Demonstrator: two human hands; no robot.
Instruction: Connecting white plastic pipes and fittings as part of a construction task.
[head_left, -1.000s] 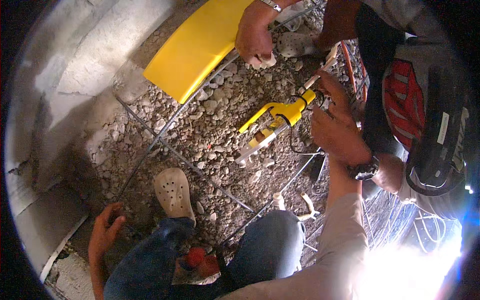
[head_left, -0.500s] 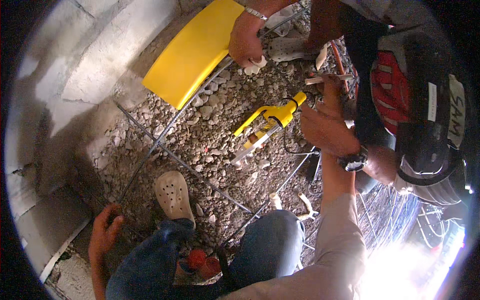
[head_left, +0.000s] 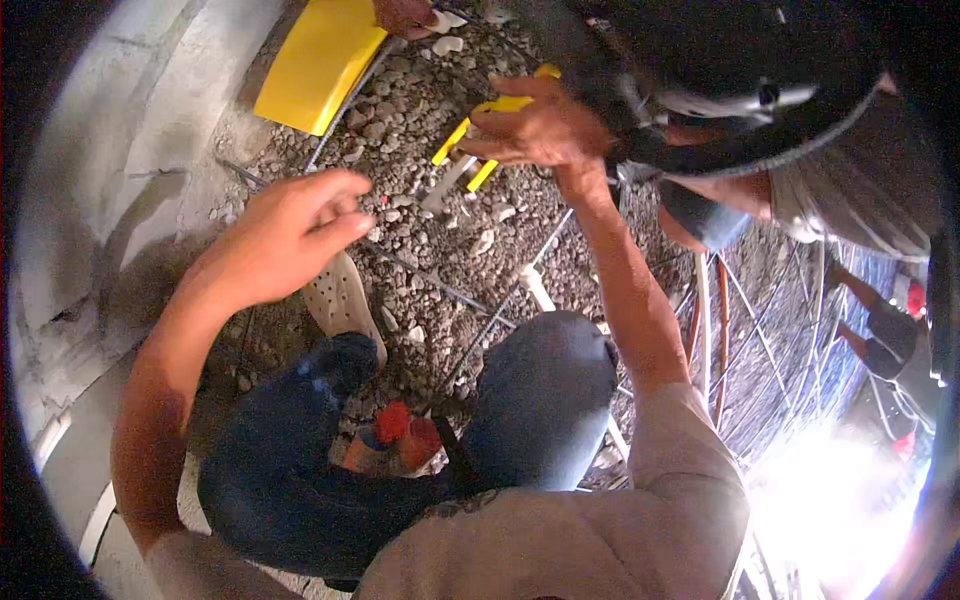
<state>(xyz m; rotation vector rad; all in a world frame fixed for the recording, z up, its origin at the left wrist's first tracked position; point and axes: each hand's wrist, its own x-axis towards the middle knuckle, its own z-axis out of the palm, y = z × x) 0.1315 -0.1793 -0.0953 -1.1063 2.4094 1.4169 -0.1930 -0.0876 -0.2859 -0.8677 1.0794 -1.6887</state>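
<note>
My right hand point(head_left: 550, 130) is over a yellow tool point(head_left: 484, 177) with long prongs and a grey bar between them, lying on the gravel point(head_left: 400, 100). Its fingers straddle the tool's yellow body from above and seem to grip it; the palm side is hidden. My left hand point(head_left: 290, 235) hangs above the gravel near my foot, empty, fingers half curled and apart, slightly blurred. Below it is my pale clog point(head_left: 340, 300) with holes. By the upper edge, a co-worker's hand point(head_left: 405, 17) is beside a curved yellow panel point(head_left: 315, 70).
Steel bars point(head_left: 430, 285) cross over the gravel. A white pipe piece point(head_left: 537, 288) lies by my knee. A red-topped container point(head_left: 393, 422) is between my legs. A co-worker in dark headgear point(head_left: 760, 100) leans in at the right; a concrete wall point(head_left: 110, 200) rises left.
My left hand has risen from low at the left toward the middle. My right hand has come onto the yellow tool. The co-worker's watch hand has gone from beside it; the view has shifted.
</note>
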